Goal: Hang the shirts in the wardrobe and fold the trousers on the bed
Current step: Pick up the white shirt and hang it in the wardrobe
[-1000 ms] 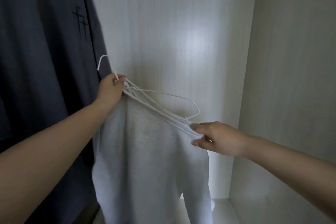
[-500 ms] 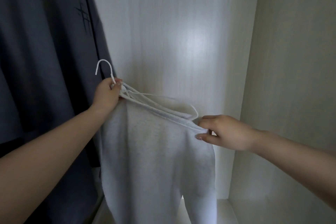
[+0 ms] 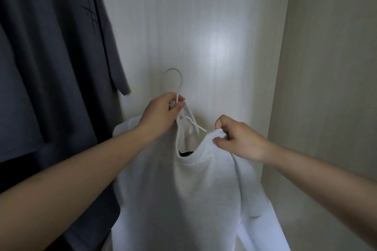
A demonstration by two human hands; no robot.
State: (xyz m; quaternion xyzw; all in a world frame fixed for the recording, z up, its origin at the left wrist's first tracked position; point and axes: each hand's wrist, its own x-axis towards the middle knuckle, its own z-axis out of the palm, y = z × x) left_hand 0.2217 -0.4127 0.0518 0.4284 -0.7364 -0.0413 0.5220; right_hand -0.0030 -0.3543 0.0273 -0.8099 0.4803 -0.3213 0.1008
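Dim in here, the whole view cool and grey. One soft bright patch glares on the pale wood-grain back panel of the wardrobe — light seems to come from behind the viewer. The dark grey hanging shirt sinks into shadow, its edge smeared by blur. Forearms bulge at the lower corners — wide-angle stretch.

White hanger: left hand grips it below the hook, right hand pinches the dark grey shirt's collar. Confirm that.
Not quite. The head view shows the right hand pinching the white sweatshirt collar, not the dark grey shirt. The left hand does grip the white hanger.
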